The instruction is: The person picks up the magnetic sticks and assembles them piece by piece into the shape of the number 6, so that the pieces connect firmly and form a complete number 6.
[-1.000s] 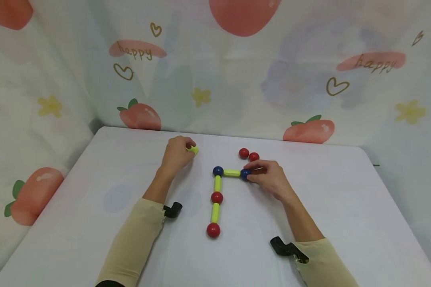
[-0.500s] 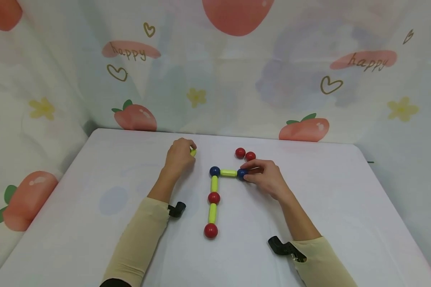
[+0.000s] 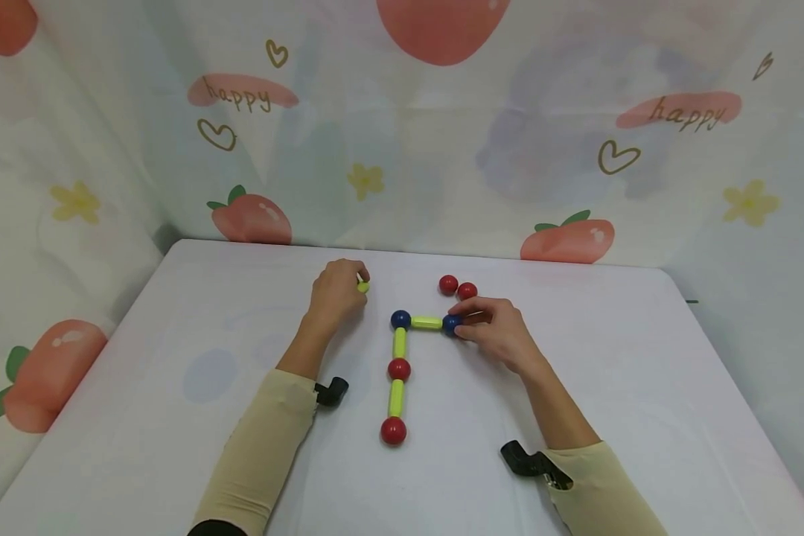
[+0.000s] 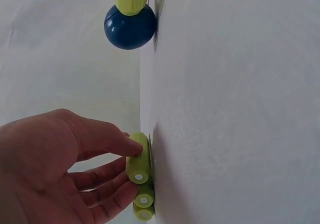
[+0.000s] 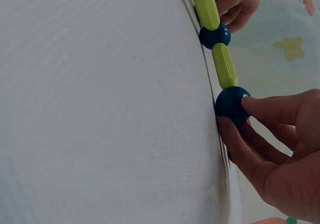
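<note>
A: L hand, status?
B: Clamped on a lime rod, thumb one side, fingers other, toward far edge of counter. Back of hand up, arm stretched fwd & angled inward. Two more lime rods right beside it, per L wrist cam.
A: And R hand?
B: Thumb + fingertips clamped on end blue ball; arm comes in diag. from R.
A: What's that ball joined to?
B: Crossbar rod, running L to corner blue ball. Then twd the person: upper rod, mid red ball, lower rod, bottom red ball. All flat on counter.
A: Loose bits?
B: Two red balls, side by side just beyond R hand.
A: Any text?
B: Yep, backdrop cloth reads "happy" x2, script on coral smears, L & R, w/ outlined hearts nearby.
</note>
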A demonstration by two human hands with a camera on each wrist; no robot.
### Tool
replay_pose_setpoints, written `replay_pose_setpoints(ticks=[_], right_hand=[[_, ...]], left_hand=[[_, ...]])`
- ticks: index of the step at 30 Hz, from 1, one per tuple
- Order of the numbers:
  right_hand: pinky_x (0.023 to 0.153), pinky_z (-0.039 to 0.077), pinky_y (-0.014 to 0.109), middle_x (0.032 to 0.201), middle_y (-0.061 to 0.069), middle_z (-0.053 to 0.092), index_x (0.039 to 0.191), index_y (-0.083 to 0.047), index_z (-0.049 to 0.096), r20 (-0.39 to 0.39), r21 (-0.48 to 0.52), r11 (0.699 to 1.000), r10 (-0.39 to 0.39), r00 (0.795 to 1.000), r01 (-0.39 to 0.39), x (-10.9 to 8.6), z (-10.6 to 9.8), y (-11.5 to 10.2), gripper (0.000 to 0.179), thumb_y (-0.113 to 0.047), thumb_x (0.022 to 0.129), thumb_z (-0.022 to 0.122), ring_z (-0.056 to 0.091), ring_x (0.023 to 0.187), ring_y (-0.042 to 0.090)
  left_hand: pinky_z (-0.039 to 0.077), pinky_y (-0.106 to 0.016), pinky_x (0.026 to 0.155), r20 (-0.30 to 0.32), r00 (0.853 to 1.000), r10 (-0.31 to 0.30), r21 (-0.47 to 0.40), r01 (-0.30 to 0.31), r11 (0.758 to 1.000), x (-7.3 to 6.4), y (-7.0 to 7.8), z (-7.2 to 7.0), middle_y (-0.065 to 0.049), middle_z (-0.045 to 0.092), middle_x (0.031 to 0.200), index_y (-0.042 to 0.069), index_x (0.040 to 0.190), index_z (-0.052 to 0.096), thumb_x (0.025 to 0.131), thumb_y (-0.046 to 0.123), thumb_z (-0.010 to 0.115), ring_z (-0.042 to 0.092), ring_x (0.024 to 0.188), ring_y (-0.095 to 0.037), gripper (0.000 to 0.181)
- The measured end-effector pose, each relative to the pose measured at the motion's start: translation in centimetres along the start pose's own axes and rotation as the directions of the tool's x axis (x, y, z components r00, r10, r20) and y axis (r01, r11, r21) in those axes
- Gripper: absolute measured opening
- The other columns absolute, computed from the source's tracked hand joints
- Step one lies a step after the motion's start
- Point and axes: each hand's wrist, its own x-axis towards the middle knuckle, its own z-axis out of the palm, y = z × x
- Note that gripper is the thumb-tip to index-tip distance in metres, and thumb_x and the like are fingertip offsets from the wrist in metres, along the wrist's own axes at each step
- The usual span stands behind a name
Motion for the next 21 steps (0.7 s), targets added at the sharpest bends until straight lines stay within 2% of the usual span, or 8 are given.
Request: replay_pose_setpoints(ticks=[8,14,17,21], right_hand=[[0.097,0.058,0.041,0.129,0.016,0.068,0.127,-0.011,0.073,0.003,-0.006,1.0,-0.002,1.0,0.002,0.0,-0.1,0.0,0.031,-0.009,0.096,0.073,0.064,0.118,0.033],[0.096,0.058,0.04,0.129,0.016,0.068,0.127,-0.011,0.073,0.005,0.001,1.0,-0.009,1.0,0.009,0.0,-0.2,0.0,0.031,-0.008,0.096,0.073,0.065,0.118,0.033],[0.096,0.058,0.04,0.128,0.017,0.069,0.126,-0.011,0.073,0.005,0.001,1.0,-0.012,1.0,0.012,0.0,-0.2,0.0,0.03,-0.008,0.096,0.073,0.065,0.118,0.033],[0.095,0.059,0.04,0.128,0.017,0.069,0.126,-0.01,0.074,0.006,0.002,1.0,-0.017,1.0,0.017,-0.1,-0.2,-0.1,0.031,-0.008,0.096,0.073,0.065,0.117,0.033]], left_hand=[[0.059,-0.04,0.085,-0.01,1.0,0.012,-0.052,-0.013,0.999,-0.3,0.0,-0.4,-0.012,0.074,0.107,0.006,0.121,0.074,0.091,0.008,0.071,0.066,0.094,-0.026,0.031],[0.057,-0.037,0.078,0.014,0.999,0.034,-0.127,-0.032,0.991,-0.5,0.0,-1.0,-0.01,0.073,0.102,0.006,0.119,0.077,0.091,0.013,0.074,0.064,0.09,-0.025,0.03],[0.055,-0.035,0.077,0.049,0.997,0.052,-0.136,-0.045,0.99,-0.4,0.0,-1.1,-0.009,0.072,0.1,0.007,0.118,0.078,0.09,0.015,0.076,0.062,0.091,-0.024,0.029],[0.054,-0.032,0.077,0.137,0.99,0.045,-0.138,-0.026,0.99,-0.5,0.1,-1.2,-0.008,0.071,0.101,0.008,0.118,0.078,0.089,0.015,0.078,0.061,0.092,-0.023,0.029]])
